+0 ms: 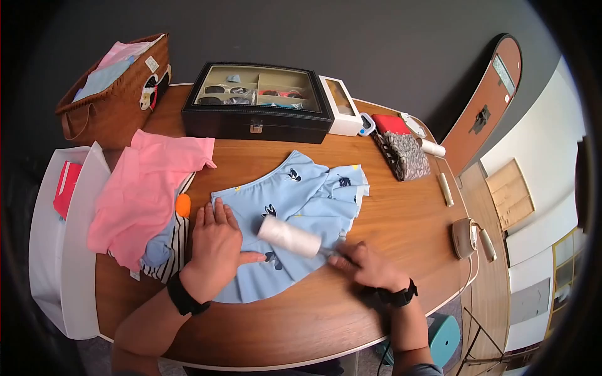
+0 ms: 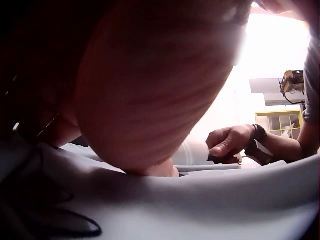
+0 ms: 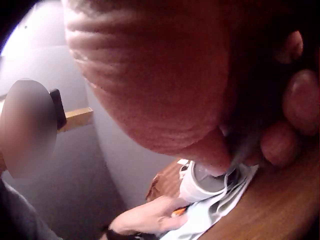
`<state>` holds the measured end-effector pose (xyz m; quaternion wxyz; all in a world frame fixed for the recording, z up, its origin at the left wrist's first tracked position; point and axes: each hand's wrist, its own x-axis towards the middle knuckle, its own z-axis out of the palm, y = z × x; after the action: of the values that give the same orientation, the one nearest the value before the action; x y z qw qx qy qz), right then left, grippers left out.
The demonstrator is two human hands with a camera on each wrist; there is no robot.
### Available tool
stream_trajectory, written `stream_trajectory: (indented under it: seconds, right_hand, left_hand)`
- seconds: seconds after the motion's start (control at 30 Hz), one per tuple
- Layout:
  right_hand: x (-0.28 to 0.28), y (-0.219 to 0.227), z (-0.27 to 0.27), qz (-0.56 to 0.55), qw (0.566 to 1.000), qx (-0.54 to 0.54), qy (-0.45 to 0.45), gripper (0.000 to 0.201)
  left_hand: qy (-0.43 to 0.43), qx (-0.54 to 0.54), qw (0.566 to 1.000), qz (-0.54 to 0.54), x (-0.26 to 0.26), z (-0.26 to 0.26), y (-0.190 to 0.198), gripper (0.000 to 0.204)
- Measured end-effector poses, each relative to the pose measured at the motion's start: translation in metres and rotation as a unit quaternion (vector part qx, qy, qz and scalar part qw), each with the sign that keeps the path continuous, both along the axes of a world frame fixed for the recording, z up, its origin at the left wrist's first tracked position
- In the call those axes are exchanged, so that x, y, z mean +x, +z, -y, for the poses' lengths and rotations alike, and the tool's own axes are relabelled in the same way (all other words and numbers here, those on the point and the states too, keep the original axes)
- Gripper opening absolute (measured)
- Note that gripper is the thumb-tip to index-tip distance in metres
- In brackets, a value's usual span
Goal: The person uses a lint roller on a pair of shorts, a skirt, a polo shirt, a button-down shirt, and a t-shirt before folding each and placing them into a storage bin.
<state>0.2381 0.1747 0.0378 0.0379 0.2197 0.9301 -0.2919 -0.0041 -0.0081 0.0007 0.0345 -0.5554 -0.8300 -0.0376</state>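
Observation:
A light blue ruffled garment with dark prints (image 1: 251, 194) lies spread on the wooden table. My left hand (image 1: 216, 247) rests flat on its left side, fingers straight and thumb out to the right. My right hand (image 1: 370, 266) grips the handle of a white lint roller (image 1: 290, 236), whose cylinder lies over the middle of the garment. In the right wrist view the fingers curl round the handle, with the roller (image 3: 200, 185) beyond them. The left wrist view shows my left palm (image 2: 155, 90) close up against the cloth.
A pink garment (image 1: 147, 188) and striped cloth lie left, beside a white bin (image 1: 78, 250). Behind stand a brown basket (image 1: 119, 100) and a black glasses case (image 1: 257, 128). At the right are a patterned pouch (image 1: 404, 153), a white roll (image 1: 431, 148) and a beige corded device (image 1: 464, 238).

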Motion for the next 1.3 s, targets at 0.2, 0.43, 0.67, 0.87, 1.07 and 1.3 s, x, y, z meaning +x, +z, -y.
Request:
stream_trajectory:
  seconds: [0.2, 0.43, 0.67, 0.87, 1.07, 1.3]
  right_hand:
    - [0.026, -0.005, -0.044, 0.013, 0.984, 0.098, -0.15, 0.037]
    - [0.031, -0.024, -0.063, 0.022, 0.926, 0.251, -0.28, 0.035]
    - [0.009, 0.004, -0.031, -0.09, 0.968, 0.124, -0.197, 0.034]
    - [-0.002, -0.001, -0.012, -0.065, 0.997, 0.042, 0.0, 0.039]
    - [0.017, -0.018, -0.047, -0.04, 0.961, 0.17, -0.213, 0.038]
    - [0.007, -0.015, -0.048, -0.139, 0.946, 0.096, -0.278, 0.03]
  left_hand:
    - [-0.007, -0.004, 1.0, 0.007, 0.0, 0.0, 0.0, 0.113]
    - [0.002, -0.012, 1.0, 0.002, -0.001, 0.0, -0.005, 0.115]
    - [-0.026, 0.008, 0.998, 0.05, -0.003, 0.002, -0.003, 0.113]
    - [-0.023, -0.005, 0.999, 0.049, -0.003, 0.0, 0.0, 0.114]
    - [-0.022, -0.017, 0.998, 0.058, -0.003, -0.002, 0.0, 0.117]
    - [-0.023, -0.025, 0.999, 0.011, -0.005, -0.001, -0.009, 0.118]
